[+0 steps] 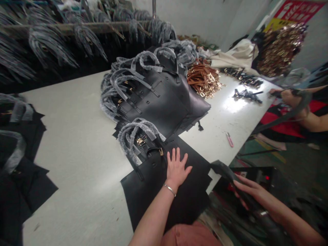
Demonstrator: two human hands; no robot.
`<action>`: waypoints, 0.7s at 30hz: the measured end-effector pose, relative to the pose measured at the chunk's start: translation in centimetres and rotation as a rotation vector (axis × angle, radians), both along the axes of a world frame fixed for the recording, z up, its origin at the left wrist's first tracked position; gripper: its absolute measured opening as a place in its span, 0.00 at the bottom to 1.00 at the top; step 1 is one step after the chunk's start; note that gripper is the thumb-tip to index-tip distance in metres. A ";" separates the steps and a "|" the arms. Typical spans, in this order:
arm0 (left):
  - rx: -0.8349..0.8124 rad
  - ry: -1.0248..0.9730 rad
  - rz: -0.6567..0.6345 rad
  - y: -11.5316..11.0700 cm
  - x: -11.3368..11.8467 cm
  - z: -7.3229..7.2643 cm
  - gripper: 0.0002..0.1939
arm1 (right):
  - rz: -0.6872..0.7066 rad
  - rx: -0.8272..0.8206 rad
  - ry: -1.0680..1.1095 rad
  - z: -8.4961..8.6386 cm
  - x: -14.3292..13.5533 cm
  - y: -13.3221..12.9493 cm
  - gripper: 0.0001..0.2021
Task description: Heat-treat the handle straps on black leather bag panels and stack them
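My left hand (176,169) lies flat with fingers spread on a black leather bag panel (189,201) at the front of the table. Looped handles (130,136) in clear plastic wrap and gold buckles (140,140) stick out at the panel's upper left. At the lower right, my right hand (249,189) is closed around a long, black, curved strap-like piece (225,171). Its broad end hangs over the panel's right corner; its exact kind is unclear. Just behind my left hand rises a pile of black leather bag pieces (169,102) with more wrapped handles.
More black bag pieces (23,191) lie on the white table (82,164) at left. Brown straps with gold clasps (203,78), black straps (247,95) and a pink-handled tool (229,140) are on the right. Another person's hand (292,99) holds a dark band. Wrapped handles hang behind.
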State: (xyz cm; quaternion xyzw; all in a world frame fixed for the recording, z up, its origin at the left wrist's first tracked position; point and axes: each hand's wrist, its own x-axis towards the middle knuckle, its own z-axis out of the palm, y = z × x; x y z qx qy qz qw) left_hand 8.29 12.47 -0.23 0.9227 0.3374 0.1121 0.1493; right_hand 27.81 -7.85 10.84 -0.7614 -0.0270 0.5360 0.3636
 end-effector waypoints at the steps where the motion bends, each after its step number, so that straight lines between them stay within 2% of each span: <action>1: 0.006 0.000 -0.003 0.0 0.0 0.0 0.31 | -0.004 -0.006 0.037 -0.3 -0.4 -0.3 0.33; 4: 0.018 -0.004 -0.004 -0.1 -0.1 -0.1 0.31 | 0.009 0.020 0.092 -1.0 -1.0 0.6 0.31; 7: 0.024 -0.010 0.018 0.0 0.3 -0.1 0.31 | 0.022 0.093 -0.002 -1.2 -1.2 3.1 0.32; 10: 0.022 -0.031 0.044 0.2 1.2 -0.2 0.31 | 0.014 0.165 -0.122 -0.5 -2.0 5.3 0.34; 13: 0.010 -0.079 0.023 0.1 0.9 -0.4 0.29 | 0.109 0.194 -0.113 0.5 -3.6 6.3 0.38; 15: -0.010 -0.127 -0.029 -0.7 -0.6 -0.6 0.25 | 0.218 0.190 -0.084 1.0 -5.0 6.8 0.41; 18: -0.068 -0.198 -0.050 -2.3 -4.6 -0.9 0.20 | 0.385 0.187 -0.032 1.2 -7.3 7.5 0.43; 21: -0.115 -0.222 0.124 -2.3 -8.1 -0.3 0.15 | 0.485 0.206 0.005 0.7 -9.1 8.6 0.44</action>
